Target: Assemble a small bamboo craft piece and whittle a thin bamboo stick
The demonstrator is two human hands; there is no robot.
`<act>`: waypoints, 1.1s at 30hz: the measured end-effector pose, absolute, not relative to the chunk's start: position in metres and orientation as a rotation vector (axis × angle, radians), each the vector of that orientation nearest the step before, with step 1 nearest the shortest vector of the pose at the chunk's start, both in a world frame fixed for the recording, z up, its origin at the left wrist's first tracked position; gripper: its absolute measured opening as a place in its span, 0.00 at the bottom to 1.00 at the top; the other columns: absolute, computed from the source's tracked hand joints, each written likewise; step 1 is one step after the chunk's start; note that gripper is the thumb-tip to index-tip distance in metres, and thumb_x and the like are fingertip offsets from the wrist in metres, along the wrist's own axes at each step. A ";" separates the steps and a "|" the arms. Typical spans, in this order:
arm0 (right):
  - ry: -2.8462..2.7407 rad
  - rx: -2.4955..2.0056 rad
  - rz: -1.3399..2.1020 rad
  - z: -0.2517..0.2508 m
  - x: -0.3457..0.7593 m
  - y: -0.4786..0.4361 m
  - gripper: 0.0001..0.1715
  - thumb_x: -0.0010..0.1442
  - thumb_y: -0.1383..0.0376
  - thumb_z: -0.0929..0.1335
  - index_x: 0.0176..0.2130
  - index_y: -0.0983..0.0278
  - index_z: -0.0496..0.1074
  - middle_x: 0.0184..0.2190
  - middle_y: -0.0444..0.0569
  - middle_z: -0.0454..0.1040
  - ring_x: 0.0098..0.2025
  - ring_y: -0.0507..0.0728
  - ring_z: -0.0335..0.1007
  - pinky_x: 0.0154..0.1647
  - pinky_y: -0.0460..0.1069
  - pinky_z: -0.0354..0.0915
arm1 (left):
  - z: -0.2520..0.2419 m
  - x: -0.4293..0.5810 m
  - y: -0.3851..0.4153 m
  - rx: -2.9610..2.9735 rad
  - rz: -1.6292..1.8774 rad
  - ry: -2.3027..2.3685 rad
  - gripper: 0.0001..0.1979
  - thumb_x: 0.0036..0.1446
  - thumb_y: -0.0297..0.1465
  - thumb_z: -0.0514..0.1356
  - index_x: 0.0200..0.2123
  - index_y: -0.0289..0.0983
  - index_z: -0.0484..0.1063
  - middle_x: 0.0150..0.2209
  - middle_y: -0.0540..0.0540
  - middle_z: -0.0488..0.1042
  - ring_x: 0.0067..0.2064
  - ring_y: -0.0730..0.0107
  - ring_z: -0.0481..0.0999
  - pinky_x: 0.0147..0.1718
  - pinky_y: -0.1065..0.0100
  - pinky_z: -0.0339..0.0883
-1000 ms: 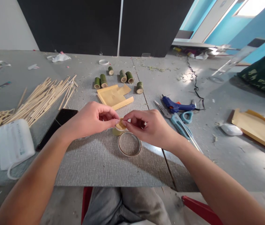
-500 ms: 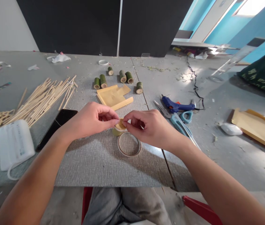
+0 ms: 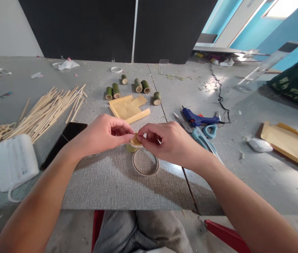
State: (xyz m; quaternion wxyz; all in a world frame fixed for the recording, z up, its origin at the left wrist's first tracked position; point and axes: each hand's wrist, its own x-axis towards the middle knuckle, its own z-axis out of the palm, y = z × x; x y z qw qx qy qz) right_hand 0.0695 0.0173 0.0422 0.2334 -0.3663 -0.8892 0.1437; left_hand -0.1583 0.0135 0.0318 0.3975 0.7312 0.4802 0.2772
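In front of me a short pale-green bamboo section (image 3: pixel 132 148) stands upright on the table. A small yellow-brown piece (image 3: pixel 135 141), which looks like paper, lies over its top. My left hand (image 3: pixel 104 135) pinches the left edge of this piece between thumb and index finger. From the right, my right hand (image 3: pixel 166 142) pinches its opposite edge, with the other fingers curled in. The fingertips nearly meet and partly cover the piece. Just nearer to me, a thin ring, likely a tape roll (image 3: pixel 145 175), lies by the bamboo.
Beyond my hands are a cut brown paper tray (image 3: pixel 127 107) and several green bamboo sections (image 3: pixel 116 90). Thin sticks (image 3: pixel 46 116), a phone (image 3: pixel 64 142) and a white mask (image 3: pixel 18 161) lie left. A blue glue gun (image 3: pixel 198 118) and scissors (image 3: pixel 204 140) lie right.
Both hands stay almost in place over the bamboo section. My right hand has shifted very slightly up and left; its grip looks the same.
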 end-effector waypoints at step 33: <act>-2.370 -0.980 0.549 0.043 0.079 0.022 0.10 0.66 0.65 0.68 0.39 0.64 0.81 0.20 0.40 0.71 0.22 0.47 0.59 0.28 0.46 0.55 | 0.033 -0.158 0.013 1.848 0.677 1.259 0.14 0.58 0.43 0.66 0.40 0.40 0.83 0.36 0.47 0.84 0.35 0.66 0.81 0.31 0.69 0.72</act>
